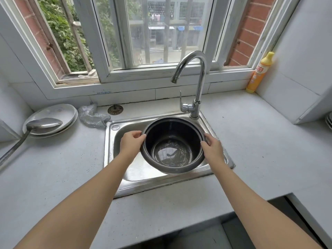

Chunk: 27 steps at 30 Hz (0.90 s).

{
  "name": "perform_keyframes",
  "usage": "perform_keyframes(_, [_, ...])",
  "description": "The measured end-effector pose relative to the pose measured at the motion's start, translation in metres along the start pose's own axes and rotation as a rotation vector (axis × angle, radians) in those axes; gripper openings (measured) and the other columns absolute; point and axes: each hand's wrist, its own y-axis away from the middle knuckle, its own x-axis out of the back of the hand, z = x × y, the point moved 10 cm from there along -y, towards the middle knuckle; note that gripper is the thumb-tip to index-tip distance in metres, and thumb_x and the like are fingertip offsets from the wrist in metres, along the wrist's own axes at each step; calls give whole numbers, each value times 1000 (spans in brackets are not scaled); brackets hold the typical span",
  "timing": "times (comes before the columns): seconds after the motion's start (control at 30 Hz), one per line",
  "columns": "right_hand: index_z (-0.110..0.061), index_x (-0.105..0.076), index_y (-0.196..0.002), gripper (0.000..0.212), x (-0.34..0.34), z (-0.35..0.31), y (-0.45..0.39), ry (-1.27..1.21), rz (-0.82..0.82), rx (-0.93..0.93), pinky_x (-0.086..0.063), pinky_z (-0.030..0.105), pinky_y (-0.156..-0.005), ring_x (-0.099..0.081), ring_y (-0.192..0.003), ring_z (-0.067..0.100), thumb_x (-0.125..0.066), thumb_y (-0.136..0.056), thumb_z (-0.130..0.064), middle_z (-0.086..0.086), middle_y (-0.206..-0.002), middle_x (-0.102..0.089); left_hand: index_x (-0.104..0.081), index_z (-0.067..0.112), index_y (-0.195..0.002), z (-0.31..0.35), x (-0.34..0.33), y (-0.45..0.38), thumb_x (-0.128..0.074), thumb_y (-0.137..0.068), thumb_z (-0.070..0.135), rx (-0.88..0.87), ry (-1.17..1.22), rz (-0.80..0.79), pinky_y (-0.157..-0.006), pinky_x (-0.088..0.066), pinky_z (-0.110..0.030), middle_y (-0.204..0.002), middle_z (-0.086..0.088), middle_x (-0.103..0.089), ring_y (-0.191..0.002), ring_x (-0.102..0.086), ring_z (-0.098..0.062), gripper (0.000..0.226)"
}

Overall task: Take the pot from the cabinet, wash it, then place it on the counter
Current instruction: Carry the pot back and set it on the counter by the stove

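Both arms reach out; left hand (131, 141) and right hand (212, 147) fingers curl around the pot (172, 145) rim over the sink (115, 141).

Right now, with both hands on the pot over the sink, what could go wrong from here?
1. The pot is held only at its rim by the left hand and right hand; if wet, it might slip and drop into the sink.
2. It seems to hold a little water; tilting it carelessly could spill onto the counter.
3. The faucet spout arches just above the pot's far rim, so lifting it straight up could knock them together.
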Motion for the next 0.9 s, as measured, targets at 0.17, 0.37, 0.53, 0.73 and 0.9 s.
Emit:
perform_keyframes(0.17, [-13,-63,-114,31,28,2,14,6,128,5,-43,33,-75,-55,-73,20,-45,-90,-6,6,-82,-63,-73,16,-93,8,-23,15,-61,-86,15,2,154,-71,-80,-51,-36,-82,-2,-70,-79,-62,-19,14])
perform_keyframes(0.37, [-17,-56,-73,25,81,13,37,-12,245,14,-31,25,-52,-35,-52,11,-41,-86,-1,-6,-55,-45,-64,31,-65,43,-65,47,-53,-91,9,-75,208,-183,-73,-48,-33,-70,-2,-63,-68,-56,-17,36])
perform_keyframes(0.53, [-15,-63,-84,25,143,36,66,-49,361,-38,-39,25,-58,-47,-61,14,-40,-86,-3,-2,-69,-60,-71,21,-91,71,-117,84,-48,-93,13,-117,272,-281,-68,-46,-19,-83,4,-67,-76,-59,-5,24])
perform_keyframes(0.73, [-16,-63,-84,21,234,76,134,-72,555,-140,-41,30,-60,-55,-68,19,-44,-88,-10,7,-78,-67,-65,13,-81,89,-198,154,-48,-92,19,-97,342,-482,-62,-44,-25,-78,-9,-54,-74,-48,-19,21])
perform_keyframes(0.9, [-9,-64,-104,27,303,111,209,-101,739,-226,-50,47,-88,-62,-97,35,-41,-90,-6,13,-103,-69,-73,22,-91,103,-262,234,-40,-91,14,-108,351,-636,-61,-50,-14,-81,1,-66,-74,-58,-11,33])
